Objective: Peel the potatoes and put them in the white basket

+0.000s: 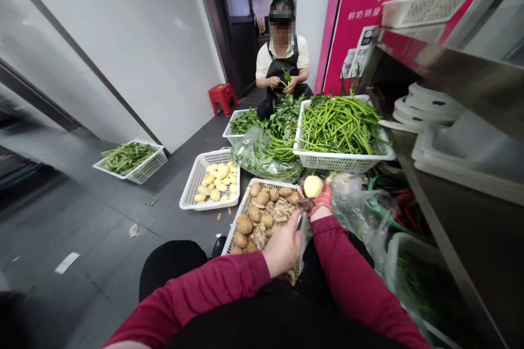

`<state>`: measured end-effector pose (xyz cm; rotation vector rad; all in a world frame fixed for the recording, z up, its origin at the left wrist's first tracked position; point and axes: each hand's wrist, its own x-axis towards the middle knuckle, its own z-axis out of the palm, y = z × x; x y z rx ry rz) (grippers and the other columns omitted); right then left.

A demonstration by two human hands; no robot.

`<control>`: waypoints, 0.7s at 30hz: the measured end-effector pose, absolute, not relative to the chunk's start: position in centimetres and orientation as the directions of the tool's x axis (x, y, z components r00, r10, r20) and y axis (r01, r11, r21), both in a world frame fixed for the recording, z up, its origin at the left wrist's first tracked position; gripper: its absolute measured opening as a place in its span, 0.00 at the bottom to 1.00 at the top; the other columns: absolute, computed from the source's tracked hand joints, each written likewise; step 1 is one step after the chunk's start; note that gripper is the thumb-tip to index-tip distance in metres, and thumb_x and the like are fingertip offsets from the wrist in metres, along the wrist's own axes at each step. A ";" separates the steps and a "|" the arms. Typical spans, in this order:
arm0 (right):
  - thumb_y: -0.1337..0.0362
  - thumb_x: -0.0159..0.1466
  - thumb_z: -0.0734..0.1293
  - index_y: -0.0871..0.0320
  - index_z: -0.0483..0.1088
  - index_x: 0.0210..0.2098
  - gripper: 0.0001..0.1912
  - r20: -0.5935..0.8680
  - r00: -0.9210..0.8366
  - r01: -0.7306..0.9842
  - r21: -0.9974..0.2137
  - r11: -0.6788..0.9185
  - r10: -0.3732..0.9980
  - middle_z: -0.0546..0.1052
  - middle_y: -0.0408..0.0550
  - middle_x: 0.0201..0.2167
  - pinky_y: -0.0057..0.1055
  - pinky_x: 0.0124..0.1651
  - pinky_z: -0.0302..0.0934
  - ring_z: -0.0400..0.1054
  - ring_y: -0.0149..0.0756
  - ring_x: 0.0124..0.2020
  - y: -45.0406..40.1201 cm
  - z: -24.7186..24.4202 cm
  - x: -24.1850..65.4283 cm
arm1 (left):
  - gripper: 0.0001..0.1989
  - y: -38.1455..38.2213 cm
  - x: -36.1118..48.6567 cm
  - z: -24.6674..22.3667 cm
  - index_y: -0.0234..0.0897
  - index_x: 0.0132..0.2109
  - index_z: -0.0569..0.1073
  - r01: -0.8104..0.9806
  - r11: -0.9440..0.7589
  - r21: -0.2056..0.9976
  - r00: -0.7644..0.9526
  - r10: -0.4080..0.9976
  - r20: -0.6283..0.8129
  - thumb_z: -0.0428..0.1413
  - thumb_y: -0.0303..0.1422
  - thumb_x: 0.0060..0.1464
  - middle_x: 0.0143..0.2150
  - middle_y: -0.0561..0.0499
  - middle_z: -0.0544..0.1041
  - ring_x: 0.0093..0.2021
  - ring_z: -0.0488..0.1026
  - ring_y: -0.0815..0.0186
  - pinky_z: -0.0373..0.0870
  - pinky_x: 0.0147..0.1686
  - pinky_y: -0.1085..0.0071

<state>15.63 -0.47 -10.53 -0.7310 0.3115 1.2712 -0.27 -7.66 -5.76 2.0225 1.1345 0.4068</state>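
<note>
My left hand (283,246), bare, is closed around the handle of a peeler (303,206). The peeler's head lies against or very near my right hand (322,200), which wears a red glove. Held up in that glove is a peeled, pale yellow potato (313,186). Below both hands, a white basket (232,232) contains unpeeled brown potatoes (244,224) and a heap of peelings (282,210). Left of it, a second white basket (188,191) has several peeled potatoes (221,174) in it.
A person (282,60) opposite handles green stems. Between us are a basket of long green stems (339,125), leafy greens (286,117) and a plastic bag (256,152). A metal shelf (450,218) borders the right. A basket of green vegetables (131,158) and red stool (223,98) stand left.
</note>
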 end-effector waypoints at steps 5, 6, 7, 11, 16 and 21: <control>0.53 0.61 0.55 0.56 0.68 0.30 0.17 -0.495 0.212 -0.967 -0.230 0.109 0.843 0.73 0.43 0.19 0.28 0.20 0.58 0.64 0.32 0.18 -0.8 -10.1 15.3 | 0.26 -6.7 -2.0 -4.7 0.35 0.65 0.60 0.544 -0.277 0.792 0.428 0.903 0.022 0.46 0.30 0.59 0.55 0.44 0.74 0.53 0.71 0.61 0.66 0.56 0.65; 0.52 0.61 0.56 0.56 0.69 0.30 0.17 -0.483 0.191 -0.969 -0.233 0.085 0.855 0.74 0.44 0.19 0.28 0.21 0.58 0.65 0.33 0.19 -0.8 -10.0 14.9 | 0.26 -6.2 -1.9 -4.3 0.35 0.65 0.60 0.537 -0.297 0.790 0.440 0.897 0.038 0.46 0.30 0.59 0.55 0.44 0.74 0.54 0.71 0.60 0.65 0.57 0.64; 0.52 0.61 0.56 0.56 0.69 0.30 0.17 -0.488 0.170 -0.970 -0.235 0.059 0.856 0.74 0.44 0.19 0.29 0.22 0.60 0.66 0.34 0.20 -0.9 -10.1 14.4 | 0.26 -5.8 -1.7 -4.1 0.35 0.65 0.61 0.533 -0.319 0.784 0.467 0.883 0.042 0.46 0.30 0.59 0.54 0.44 0.74 0.54 0.71 0.60 0.65 0.57 0.63; 0.47 0.64 0.58 0.55 0.69 0.30 0.19 -0.578 0.110 -0.967 -0.250 -0.047 0.809 0.75 0.42 0.20 0.32 0.29 0.66 0.70 0.35 0.23 -0.8 -10.6 12.4 | 0.28 -6.1 -1.4 -4.8 0.35 0.67 0.56 0.548 -0.405 0.732 0.536 0.842 0.064 0.44 0.30 0.60 0.54 0.41 0.75 0.52 0.73 0.59 0.67 0.55 0.60; 0.38 0.64 0.51 0.57 0.72 0.34 0.32 -0.579 0.130 -0.925 -0.363 -0.112 0.805 0.76 0.46 0.21 0.34 0.28 0.68 0.71 0.37 0.23 -1.5 -10.3 12.0 | 0.28 -7.0 -3.3 -6.2 0.35 0.67 0.54 0.563 -0.509 0.651 0.608 0.789 0.091 0.44 0.29 0.61 0.56 0.41 0.73 0.54 0.72 0.60 0.67 0.56 0.61; 0.45 0.65 0.58 0.59 0.72 0.33 0.24 -0.538 0.181 -0.883 -0.458 -0.105 0.823 0.76 0.45 0.19 0.30 0.26 0.67 0.70 0.34 0.19 -2.3 -9.2 12.2 | 0.27 -5.8 -3.2 -4.4 0.34 0.66 0.56 0.616 -0.506 0.603 0.608 0.793 0.043 0.44 0.30 0.60 0.51 0.40 0.76 0.49 0.74 0.58 0.69 0.52 0.60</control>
